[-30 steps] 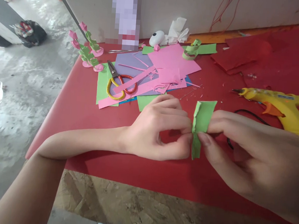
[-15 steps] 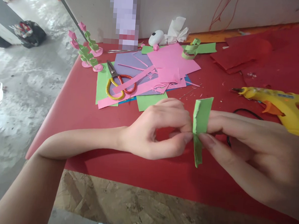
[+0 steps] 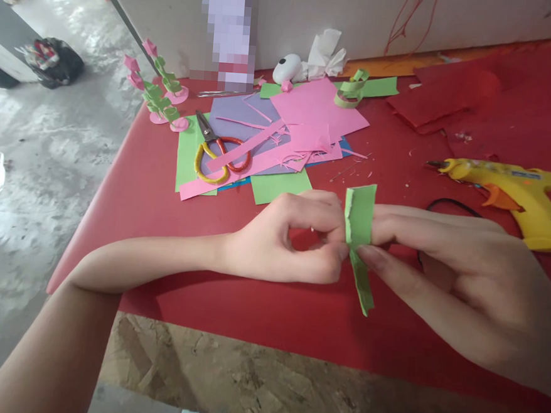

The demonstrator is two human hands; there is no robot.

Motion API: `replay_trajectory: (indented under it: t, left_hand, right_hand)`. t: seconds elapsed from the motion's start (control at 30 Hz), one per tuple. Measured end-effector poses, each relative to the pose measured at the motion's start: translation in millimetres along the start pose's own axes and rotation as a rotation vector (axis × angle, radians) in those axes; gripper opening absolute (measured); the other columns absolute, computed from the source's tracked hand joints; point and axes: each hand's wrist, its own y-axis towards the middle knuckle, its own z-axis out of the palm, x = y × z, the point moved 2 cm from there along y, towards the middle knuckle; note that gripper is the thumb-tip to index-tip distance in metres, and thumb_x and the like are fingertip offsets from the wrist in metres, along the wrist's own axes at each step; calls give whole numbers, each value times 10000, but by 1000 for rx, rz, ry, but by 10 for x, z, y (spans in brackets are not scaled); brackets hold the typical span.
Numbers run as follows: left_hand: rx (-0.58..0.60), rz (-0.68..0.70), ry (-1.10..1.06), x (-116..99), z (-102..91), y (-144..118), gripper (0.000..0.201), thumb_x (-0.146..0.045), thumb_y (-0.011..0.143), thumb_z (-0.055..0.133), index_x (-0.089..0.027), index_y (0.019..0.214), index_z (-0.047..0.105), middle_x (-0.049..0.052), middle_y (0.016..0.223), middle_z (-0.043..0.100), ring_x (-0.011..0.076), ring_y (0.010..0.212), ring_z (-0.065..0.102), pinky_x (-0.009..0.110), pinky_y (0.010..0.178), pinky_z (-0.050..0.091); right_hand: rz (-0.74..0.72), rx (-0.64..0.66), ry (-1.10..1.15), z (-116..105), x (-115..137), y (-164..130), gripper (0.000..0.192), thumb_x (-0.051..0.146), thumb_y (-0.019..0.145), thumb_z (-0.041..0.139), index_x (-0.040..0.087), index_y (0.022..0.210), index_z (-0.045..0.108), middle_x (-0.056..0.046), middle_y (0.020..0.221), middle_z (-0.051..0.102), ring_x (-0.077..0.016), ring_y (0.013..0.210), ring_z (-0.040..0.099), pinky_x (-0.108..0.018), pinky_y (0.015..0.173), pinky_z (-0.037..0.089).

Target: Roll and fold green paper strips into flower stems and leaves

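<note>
Green paper strip [image 3: 362, 212] pinched between both hands, above red tabletop [image 3: 249, 308].
Left hand [image 3: 294, 239] curled, fingertips at strip's left edge; right hand [image 3: 459, 276] pinches opposite edge — likely to keep the creased piece steady. Yellow glue gun [image 3: 504, 181] beyond right hand, probably parked within reach; scissors [image 3: 209, 137] beyond left hand, on coloured paper [image 3: 322, 109]. Gun's label [image 3: 520, 175] — unreadable.

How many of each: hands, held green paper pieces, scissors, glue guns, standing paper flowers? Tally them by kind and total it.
Hands: 2 (left hand, right hand)
Held green paper: 1
Scissors: 1
Glue gun: 1
Standing paper flowers: 3
Total: 8
</note>
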Motion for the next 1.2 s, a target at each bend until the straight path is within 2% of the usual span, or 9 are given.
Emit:
replay_trajectory:
  t: [0.1,0.2,0.37,0.53,0.63,0.77,0.97,1.1,1.2]
  left_hand:
    - [-36,-9,4,13,18,-11,246,-101,703,501,-147,472,430,-31,471,435,56,516,394,214,522,381]
    - [-91,-15,67,17,33,-27,282,-128,686,518,-149,438,386,-39,436,386,56,506,361,209,495,355]
    - [-197,22,297,20,56,-56,283,-142,647,496,-148,413,338,-38,418,368,66,518,338,254,549,359]
    - [-221,61,399,35,78,-70,262,-147,643,490,-145,422,349,-42,428,355,66,522,332,267,580,370]
    - [-207,62,404,27,76,-65,261,-144,655,492,-146,428,362,-41,431,370,69,525,344,266,588,378]
    - [-169,107,378,-8,57,-51,247,-142,675,502,-151,449,403,-46,417,426,70,513,360,267,607,401]
    - [-26,133,372,-32,1,-24,232,-141,735,479,-162,511,427,-44,452,464,73,512,406,270,615,416]
    - [-16,194,340,-50,-29,-3,220,-124,739,462,-172,530,416,-42,449,459,74,502,382,264,591,405]
    - [-14,210,316,-60,-32,8,207,-123,735,471,-174,542,418,-44,447,471,71,505,392,260,598,409]
  right_hand:
    - [-13,1,-42,6,-7,-10,252,122,871,438,195,636,386,28,559,462,-68,581,542,-189,469,409]
    - [-29,-37,-155,34,6,-49,222,132,865,447,193,655,409,19,580,493,-73,557,526,-204,462,393]
    - [-84,-145,-449,144,62,-128,191,160,866,462,182,677,475,-5,609,551,-88,533,490,-247,482,363]
    - [-153,-206,-637,204,89,-163,188,120,827,503,176,649,476,-34,626,575,-117,565,504,-294,500,339]
    - [-144,-190,-609,168,73,-163,187,141,840,496,181,659,473,-32,650,589,-111,562,495,-291,491,338]
    - [-57,-144,-457,102,17,-141,195,199,902,428,186,715,481,-12,690,602,-80,574,505,-256,504,368]
    - [-26,-134,-232,62,-1,-79,156,168,884,462,192,731,479,45,590,483,-32,490,385,-184,452,339]
    - [45,-100,-152,39,18,-81,180,145,873,461,199,701,467,44,621,539,-35,496,426,-186,445,359]
    - [41,-79,-89,23,13,-87,206,167,876,455,206,674,445,50,606,547,-39,475,428,-187,429,366]
